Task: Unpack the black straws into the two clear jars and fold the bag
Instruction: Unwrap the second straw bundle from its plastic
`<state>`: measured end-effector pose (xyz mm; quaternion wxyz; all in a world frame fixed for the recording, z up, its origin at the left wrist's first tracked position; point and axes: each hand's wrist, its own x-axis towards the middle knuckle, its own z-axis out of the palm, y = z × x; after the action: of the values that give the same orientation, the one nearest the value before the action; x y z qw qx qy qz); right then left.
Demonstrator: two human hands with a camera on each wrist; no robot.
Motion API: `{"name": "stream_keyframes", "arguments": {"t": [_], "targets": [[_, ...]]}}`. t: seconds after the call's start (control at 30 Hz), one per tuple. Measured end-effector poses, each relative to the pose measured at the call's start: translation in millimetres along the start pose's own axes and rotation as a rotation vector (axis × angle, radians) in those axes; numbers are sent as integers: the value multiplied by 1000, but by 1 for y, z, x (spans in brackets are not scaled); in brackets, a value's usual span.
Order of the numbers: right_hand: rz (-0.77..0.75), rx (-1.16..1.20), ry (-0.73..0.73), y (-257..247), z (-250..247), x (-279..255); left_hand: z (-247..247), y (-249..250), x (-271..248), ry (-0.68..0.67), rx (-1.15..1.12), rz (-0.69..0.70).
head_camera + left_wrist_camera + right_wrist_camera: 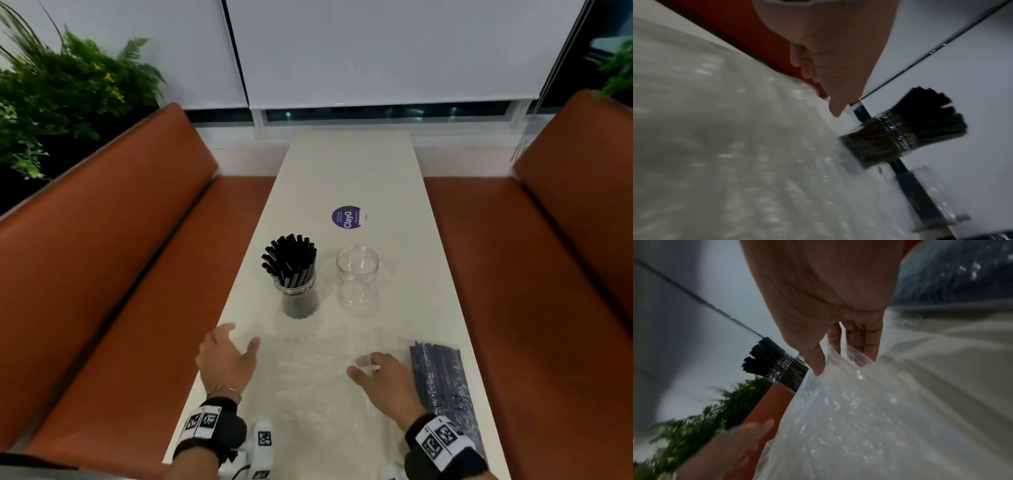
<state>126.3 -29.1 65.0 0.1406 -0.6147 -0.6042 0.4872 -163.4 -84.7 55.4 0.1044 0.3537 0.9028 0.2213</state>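
Pinching the crinkled clear plastic bag (849, 410) at the white table's (346, 164) near edge, right hand (383, 380) grips film; only the wrist view shows that. Left hand (226, 359) hovers spread.

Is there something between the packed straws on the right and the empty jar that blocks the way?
Nothing visible blocks it. Only bare table lies between the packed straws and the empty jar. The right hand pinches the clear bag beside them.

A café or diner booth: two orange benches (113, 219) flank a narrow white table (346, 171).
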Motion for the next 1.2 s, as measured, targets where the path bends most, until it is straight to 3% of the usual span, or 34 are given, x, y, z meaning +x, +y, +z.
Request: {"name": "stream_keyframes", "arguments": {"t": [0.1,0.2,0.3,0.47,0.6,0.73,0.8,0.9,0.97,1.03,1.2], "targets": [[-68,-181,74,-5,-9,-7,-1,49,15,-13,-21,107],[-138,-370,235,-5,-27,-11,6,94,29,-149,-261,86],[-39,-458,390,8,-52,-9,15,122,42,-152,-329,58],[256,-507,354,40,-76,-4,29,136,65,-125,-350,54],[329,-422,296,46,-83,7,34,137,71,-135,-459,-22],[340,-315,306,42,-91,15,28,134,28,-89,-639,-158],[345,-244,302,38,-97,13,29,135,-9,-248,-657,-83],[268,-41,297,34,-110,-4,31,137,-75,-757,-600,140],[155,100,295,24,-116,-22,34,141,-108,-987,-520,303],[29,215,283,9,-120,-38,38,149,-127,-1056,-516,389],[-227,335,212,-23,-128,-82,28,184,-161,-857,-719,458]]}}
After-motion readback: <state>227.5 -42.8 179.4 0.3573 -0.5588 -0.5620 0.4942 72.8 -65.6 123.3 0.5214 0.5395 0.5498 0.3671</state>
